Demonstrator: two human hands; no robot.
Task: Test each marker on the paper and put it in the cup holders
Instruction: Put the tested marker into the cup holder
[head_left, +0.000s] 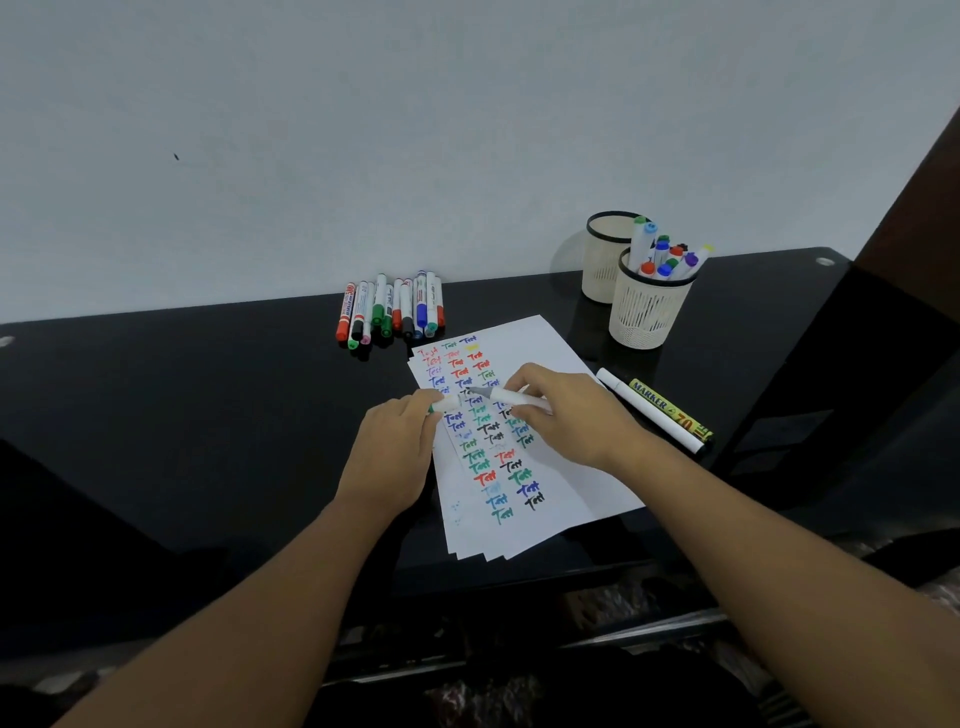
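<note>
marker in hand: we've got a slim white-barrelled marker with a grey tip (511, 397) pinched in our right hand (563, 415). Fingers are curled round the barrel, tip poking out past the fingertips toward the left.
long axis: runs roughly left-right across the sheet, tilted a little, tip end up-left of our right fingers and hovering at or just on the paper; can't tell if it's touching.
cap: our left hand (397, 452) is pinching the small white cap with a green end (448, 404), just off the marker tip, the mouth looks turned toward it.
key relation: cap and tip sit nearly in line, close beside each other, so recapping looks like a short push together once the scribble is done.
paper: the white sheets covered in coloured "Test" scribbles (561, 343) lie right under both sets of fingers.
cups: two cream slotted cup holders with black rims (644, 317) sit beyond and to the right of our right fingers, so the right hand is nearer; the front one already holds markers.
untested pile: row of capped whiteboard markers (389, 309) beyond our left fingers.
extras: a white pen and a yellow-labelled marker (660, 410) just right of our right hand.
</note>
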